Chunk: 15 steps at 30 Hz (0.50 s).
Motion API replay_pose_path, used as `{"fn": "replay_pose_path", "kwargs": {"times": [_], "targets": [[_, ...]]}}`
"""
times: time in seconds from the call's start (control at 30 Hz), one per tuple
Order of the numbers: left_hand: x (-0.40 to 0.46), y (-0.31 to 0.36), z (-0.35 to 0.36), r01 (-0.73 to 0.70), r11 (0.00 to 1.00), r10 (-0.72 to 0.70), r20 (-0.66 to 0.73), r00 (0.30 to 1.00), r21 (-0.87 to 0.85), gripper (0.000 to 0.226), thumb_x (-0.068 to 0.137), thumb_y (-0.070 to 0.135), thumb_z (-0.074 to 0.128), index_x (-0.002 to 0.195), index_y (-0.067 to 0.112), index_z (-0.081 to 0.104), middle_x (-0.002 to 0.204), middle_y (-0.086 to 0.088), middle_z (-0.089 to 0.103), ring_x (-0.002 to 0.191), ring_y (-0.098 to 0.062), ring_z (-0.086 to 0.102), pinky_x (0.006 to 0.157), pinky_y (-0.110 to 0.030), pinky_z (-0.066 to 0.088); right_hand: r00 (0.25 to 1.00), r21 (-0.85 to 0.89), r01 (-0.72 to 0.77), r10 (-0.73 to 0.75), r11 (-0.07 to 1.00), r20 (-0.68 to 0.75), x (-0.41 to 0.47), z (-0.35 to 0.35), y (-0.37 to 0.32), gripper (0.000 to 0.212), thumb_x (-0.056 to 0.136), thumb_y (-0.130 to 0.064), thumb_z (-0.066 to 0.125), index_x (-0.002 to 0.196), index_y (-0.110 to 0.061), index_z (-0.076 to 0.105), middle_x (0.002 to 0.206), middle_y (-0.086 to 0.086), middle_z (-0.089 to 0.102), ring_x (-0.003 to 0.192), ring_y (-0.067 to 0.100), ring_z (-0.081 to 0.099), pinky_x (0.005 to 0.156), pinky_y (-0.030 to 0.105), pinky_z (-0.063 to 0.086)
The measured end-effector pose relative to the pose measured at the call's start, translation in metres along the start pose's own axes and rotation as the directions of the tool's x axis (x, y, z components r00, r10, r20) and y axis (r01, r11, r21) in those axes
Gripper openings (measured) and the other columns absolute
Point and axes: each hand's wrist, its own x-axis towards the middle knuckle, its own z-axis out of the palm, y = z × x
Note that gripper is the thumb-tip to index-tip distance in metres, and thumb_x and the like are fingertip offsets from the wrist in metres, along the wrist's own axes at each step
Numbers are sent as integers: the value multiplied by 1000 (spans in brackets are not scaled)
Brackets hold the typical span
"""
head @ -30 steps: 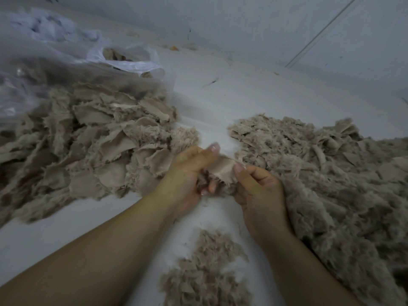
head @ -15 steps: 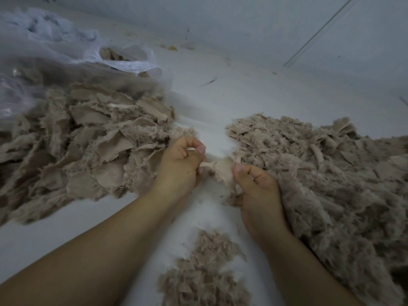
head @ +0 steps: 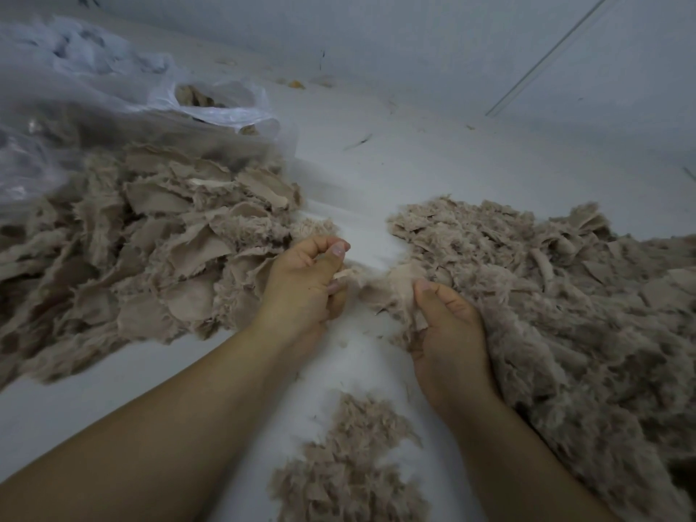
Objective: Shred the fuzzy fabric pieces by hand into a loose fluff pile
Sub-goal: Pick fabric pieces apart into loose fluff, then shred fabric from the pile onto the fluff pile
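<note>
Since the frame half a second back, both hands sit slightly farther apart and the scrap between them is stretched thinner. Left hand (head: pixel 305 284): fingers curled, thumb pressed to forefinger, pinching one frayed end of the small beige fuzzy fabric piece (head: pixel 380 286). Right hand (head: pixel 448 333): thumb on top, fingers curled beneath, gripping the other end of the same piece. Piece spans the gap just above the white work surface (head: pixel 376 175).

At 9 o'clock from the hands, touching the left knuckles: heap of larger torn beige fabric pieces (head: pixel 150 250), flat backing sides showing. At 3 o'clock, against the right hand: broad pile of shredded beige fluff (head: pixel 546 295). At 6 o'clock, between the forearms: small separate patch of beige fluff (head: pixel 346 465). At 10 o'clock, behind the heap: crumpled clear plastic bag (head: pixel 113 88), more beige scraps visible in its mouth.
</note>
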Motion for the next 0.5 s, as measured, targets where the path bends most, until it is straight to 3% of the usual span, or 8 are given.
{"fn": "replay_pose_path", "kwargs": {"times": [0.17, 0.3, 0.4, 0.47, 0.5], "targets": [[-5, -2, 2, 102, 991, -111, 110, 988, 82, 40, 99, 33, 50, 71, 10, 68, 50, -5, 41, 36, -13, 30, 37, -18, 24, 998, -93, 16, -11, 996, 63, -6, 3, -5, 43, 79, -32, 66, 83, 11, 60, 80, 30, 54, 79, 34, 47, 71, 48, 39], [-4, 2, 0, 176, 980, -189, 153, 970, 96, 49, 84, 54, 57, 58, 12, 50, 47, -1, 38, 36, -13, 30, 39, -21, 22, 996, -107, 32, -23, 994, 86, -8, 4, -7, 64, 73, -40, 68, 89, 20, 51, 84, 53, 42, 78, 36, 47, 67, 58, 44], [-5, 0, 1, 152, 984, -168, 196, 966, 95, 49, 82, 53, 63, 52, 20, 41, 51, 0, 38, 41, -14, 29, 41, -23, 20, 995, -115, 36, -25, 993, 94, -8, 5, -7, 62, 75, -39, 68, 86, 19, 49, 82, 53, 42, 69, 45, 46, 69, 57, 45], [-6, -1, 4, 120, 985, -143, 206, 968, 122, 41, 75, 48, 71, 57, 19, 49, 53, -2, 45, 39, -14, 31, 39, -18, 22, 993, -130, 28, -12, 991, 121, -9, 6, -8, 55, 80, -36, 66, 88, 18, 57, 85, 53, 45, 70, 60, 49, 74, 68, 48], [-7, -2, 6, 100, 979, -137, 211, 968, 177, 37, 73, 46, 74, 64, 16, 53, 53, -3, 48, 38, -15, 32, 38, -17, 22, 992, -145, 31, -12, 989, 128, -10, 5, -8, 50, 81, -34, 65, 85, 15, 59, 82, 51, 48, 69, 57, 50, 72, 68, 48]]}}
